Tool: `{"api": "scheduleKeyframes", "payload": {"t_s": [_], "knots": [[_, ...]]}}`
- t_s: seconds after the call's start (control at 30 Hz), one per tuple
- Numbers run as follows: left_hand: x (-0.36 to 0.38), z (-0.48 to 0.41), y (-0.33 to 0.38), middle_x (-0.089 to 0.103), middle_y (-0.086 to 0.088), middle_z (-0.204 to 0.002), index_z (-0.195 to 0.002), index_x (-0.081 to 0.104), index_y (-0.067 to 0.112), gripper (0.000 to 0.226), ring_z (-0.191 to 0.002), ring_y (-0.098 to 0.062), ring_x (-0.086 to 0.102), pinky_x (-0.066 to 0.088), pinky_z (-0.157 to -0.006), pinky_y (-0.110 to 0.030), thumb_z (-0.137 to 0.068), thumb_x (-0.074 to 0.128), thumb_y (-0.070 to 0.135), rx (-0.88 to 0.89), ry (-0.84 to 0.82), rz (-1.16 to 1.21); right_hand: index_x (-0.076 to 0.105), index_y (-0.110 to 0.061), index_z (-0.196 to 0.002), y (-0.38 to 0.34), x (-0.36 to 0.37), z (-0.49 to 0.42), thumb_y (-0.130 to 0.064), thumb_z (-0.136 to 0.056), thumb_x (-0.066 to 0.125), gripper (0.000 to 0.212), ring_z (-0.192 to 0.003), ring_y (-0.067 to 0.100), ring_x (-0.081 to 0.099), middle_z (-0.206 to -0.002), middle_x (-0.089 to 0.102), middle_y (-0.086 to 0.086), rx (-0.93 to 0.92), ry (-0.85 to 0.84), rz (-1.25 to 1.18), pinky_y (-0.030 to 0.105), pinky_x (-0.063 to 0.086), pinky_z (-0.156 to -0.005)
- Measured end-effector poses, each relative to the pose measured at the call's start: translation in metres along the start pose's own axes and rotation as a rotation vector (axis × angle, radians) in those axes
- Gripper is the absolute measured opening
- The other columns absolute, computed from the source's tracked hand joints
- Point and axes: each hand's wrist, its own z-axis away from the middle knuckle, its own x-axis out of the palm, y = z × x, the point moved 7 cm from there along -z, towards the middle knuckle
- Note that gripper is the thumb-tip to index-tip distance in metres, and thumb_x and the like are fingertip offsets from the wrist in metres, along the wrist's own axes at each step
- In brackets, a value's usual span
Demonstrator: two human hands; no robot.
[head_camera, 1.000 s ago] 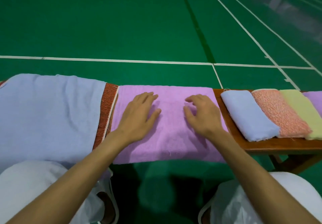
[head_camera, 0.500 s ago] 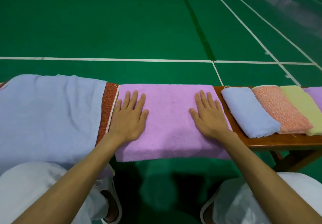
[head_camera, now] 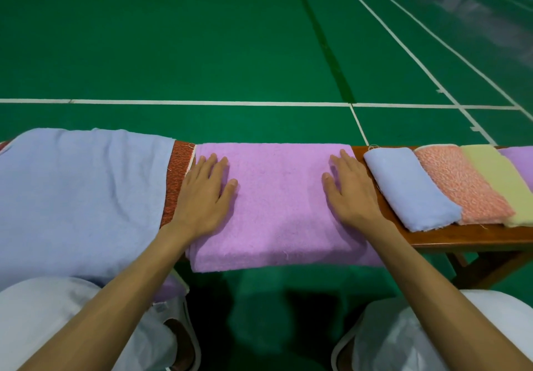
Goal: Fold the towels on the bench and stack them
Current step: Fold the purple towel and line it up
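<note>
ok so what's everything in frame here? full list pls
pink towel: 1, pink-violet, middle of bench, spread flat, near edge hanging over the front
unfolded blue towel: 1, light blue, left end of bench
rust towel: 1, rust-orange, a strip showing between the unfolded blue towel and the pink towel
folded blue towel: 1, light blue, right of the pink towel
folded salmon towel: 1, salmon, next along
folded yellow towel: 1, pale yellow, next along
folded purple towel: 1, purple, cut off at the right edge
bench: 1, brown wood
floor: green, white lines
left hand: flat on pink towel, left part
right hand: flat on pink towel, right part
</note>
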Motion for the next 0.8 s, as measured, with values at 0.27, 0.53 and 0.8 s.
{"api": "scheduleKeyframes", "payload": {"t_s": [0.27, 0.53, 0.8], "knots": [[-0.032, 0.016, -0.028, 0.056, -0.013, -0.117, -0.118, 0.054, 0.009, 0.046, -0.097, -0.031, 0.059, 0.057, -0.08, -0.049, -0.095, 0.064, 0.048, -0.333, 0.174, -0.051, 0.046, -0.004, -0.141, 0.024, -0.027, 0.005, -0.032, -0.1, 0.062, 0.052, -0.125, 0.035, 0.05, -0.14, 0.052, 0.018, 0.31, 0.067, 0.05, 0.046, 0.047, -0.103], [-0.034, 0.012, -0.024, 0.062, -0.001, -0.088, -0.091, 0.06, 0.017, 0.022, -0.08, -0.024, 0.062, 0.053, -0.068, -0.039, -0.095, 0.072, 0.034, -0.282, 0.201, 0.054, 0.06, -0.011, -0.091, 0.035, -0.025, -0.002, -0.023, -0.101, 0.063, 0.016, -0.07, 0.016, 0.055, -0.088, 0.065, 0.008, 0.338, 0.038, -0.107, 0.027, 0.041, -0.061], [-0.036, 0.01, -0.024, 0.068, -0.009, -0.105, -0.102, 0.058, 0.008, 0.018, -0.097, -0.028, 0.067, 0.056, -0.08, -0.039, -0.103, 0.062, 0.026, -0.439, 0.055, 0.701, 0.057, -0.007, -0.115, 0.039, -0.04, 0.001, -0.018, -0.104, 0.057, 0.015, -0.086, 0.023, 0.06, -0.097, 0.064, 0.009, 0.358, -0.017, -0.657, 0.033, 0.045, -0.067]]}}
